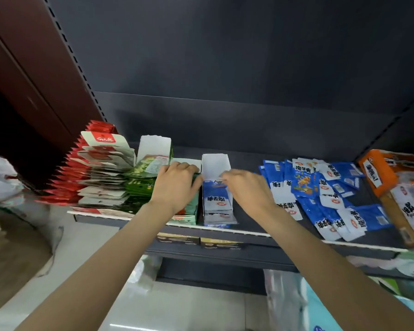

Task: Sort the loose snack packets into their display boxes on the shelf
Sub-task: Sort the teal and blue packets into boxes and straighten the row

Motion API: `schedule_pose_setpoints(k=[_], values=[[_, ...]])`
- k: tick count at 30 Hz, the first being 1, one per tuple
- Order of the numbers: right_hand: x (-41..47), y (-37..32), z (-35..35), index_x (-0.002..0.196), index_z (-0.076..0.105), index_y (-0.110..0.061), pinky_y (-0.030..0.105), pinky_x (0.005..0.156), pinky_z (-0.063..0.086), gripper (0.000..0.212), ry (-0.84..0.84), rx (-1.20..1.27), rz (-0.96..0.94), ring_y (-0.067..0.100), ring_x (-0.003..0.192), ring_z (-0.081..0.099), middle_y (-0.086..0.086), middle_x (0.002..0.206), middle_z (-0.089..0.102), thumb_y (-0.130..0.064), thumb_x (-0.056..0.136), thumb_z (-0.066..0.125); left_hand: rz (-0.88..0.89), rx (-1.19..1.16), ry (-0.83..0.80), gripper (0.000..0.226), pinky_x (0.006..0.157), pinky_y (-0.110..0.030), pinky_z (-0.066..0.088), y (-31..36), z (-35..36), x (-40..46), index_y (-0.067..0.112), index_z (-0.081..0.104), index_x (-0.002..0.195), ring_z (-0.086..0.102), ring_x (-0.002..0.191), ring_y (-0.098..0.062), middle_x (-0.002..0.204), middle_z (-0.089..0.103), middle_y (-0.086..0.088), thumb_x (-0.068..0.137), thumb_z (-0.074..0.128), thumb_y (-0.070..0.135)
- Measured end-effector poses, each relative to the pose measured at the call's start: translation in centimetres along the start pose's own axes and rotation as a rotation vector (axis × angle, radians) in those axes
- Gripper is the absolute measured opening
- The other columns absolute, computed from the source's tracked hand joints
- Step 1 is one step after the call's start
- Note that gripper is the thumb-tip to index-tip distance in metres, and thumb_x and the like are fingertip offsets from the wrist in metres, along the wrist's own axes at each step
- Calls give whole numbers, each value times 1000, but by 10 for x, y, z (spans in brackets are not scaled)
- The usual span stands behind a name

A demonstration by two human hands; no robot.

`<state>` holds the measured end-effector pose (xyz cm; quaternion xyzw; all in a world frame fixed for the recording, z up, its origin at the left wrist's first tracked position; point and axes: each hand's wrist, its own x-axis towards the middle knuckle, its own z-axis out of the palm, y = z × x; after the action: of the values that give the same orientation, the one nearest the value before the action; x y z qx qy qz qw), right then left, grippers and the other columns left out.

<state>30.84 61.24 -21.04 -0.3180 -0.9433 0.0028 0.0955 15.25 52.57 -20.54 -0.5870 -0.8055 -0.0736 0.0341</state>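
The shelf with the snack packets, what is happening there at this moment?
A person is filling the blue display box on the shelf with blue packets. The right hand pinches a packet at the top of the box's row, while the left hand rests on the green box beside it. A loose pile of blue packets lies to the right, not yet sorted. Red packets stand stacked at the left.

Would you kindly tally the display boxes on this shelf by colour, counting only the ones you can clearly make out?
Red box: 1
Green box: 1
Blue box: 1
Orange boxes: 2
Total: 5
A paler box beside the green one is mostly hidden by the left hand, so it is left out.
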Motion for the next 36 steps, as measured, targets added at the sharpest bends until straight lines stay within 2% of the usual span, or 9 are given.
schedule_pose_setpoints(k=[4,7,10,14,21,24,27,33,36], values=[[1,-7,14,107,63,-17,31,67,42,18,-356,125,1,27,92,61,6,101,64,-21,96,49,63,12,16,35,97,-36,30,0,-1,3,21,56,123,47,116,-22,121,59,0,98,36,34],[-3,1,18,114,66,-19,31,77,47,27,-446,386,49,17,92,60,1,107,67,-32,94,55,124,30,100,29,89,-38,39,8,1,6,16,65,110,55,103,-25,105,65,-3,92,46,29],[-10,25,18,112,68,-16,24,87,49,23,-291,665,187,9,95,63,-1,106,70,-23,93,58,250,33,187,33,72,-33,46,32,5,13,16,70,86,60,82,-22,82,67,1,82,40,28],[-22,81,23,104,71,-10,21,88,48,20,-14,696,374,13,95,64,2,104,71,-7,92,56,361,-56,141,31,62,-29,46,89,15,28,17,67,78,60,73,-22,74,63,0,77,38,27],[-43,201,66,138,43,-9,37,104,38,49,-146,399,574,29,127,44,12,138,47,-15,91,57,229,-193,-317,37,95,-35,38,185,61,70,10,47,130,43,121,-26,133,48,-10,94,44,21],[-42,234,84,137,42,-6,39,101,40,53,-95,480,705,33,125,43,16,133,48,-17,89,62,211,-174,-511,61,110,-39,25,200,95,86,14,17,150,19,142,-23,158,13,-5,96,43,26],[-34,247,94,130,43,-1,40,97,42,55,-49,574,882,38,121,44,23,129,44,-22,85,67,219,-101,-634,66,114,-41,20,206,117,92,19,8,151,12,144,-22,159,0,1,97,43,31],[-16,254,92,125,42,2,34,89,45,69,-162,584,1023,36,116,51,24,125,48,-22,73,80,157,-151,-642,59,113,-40,20,207,124,99,22,23,149,17,142,-20,158,13,4,95,46,29],[-18,258,85,93,64,-3,33,81,49,24,-122,827,989,32,102,63,17,100,67,-13,75,77,58,-345,-583,49,111,-33,25,208,121,104,16,34,144,28,137,-20,152,30,-1,96,46,24]])
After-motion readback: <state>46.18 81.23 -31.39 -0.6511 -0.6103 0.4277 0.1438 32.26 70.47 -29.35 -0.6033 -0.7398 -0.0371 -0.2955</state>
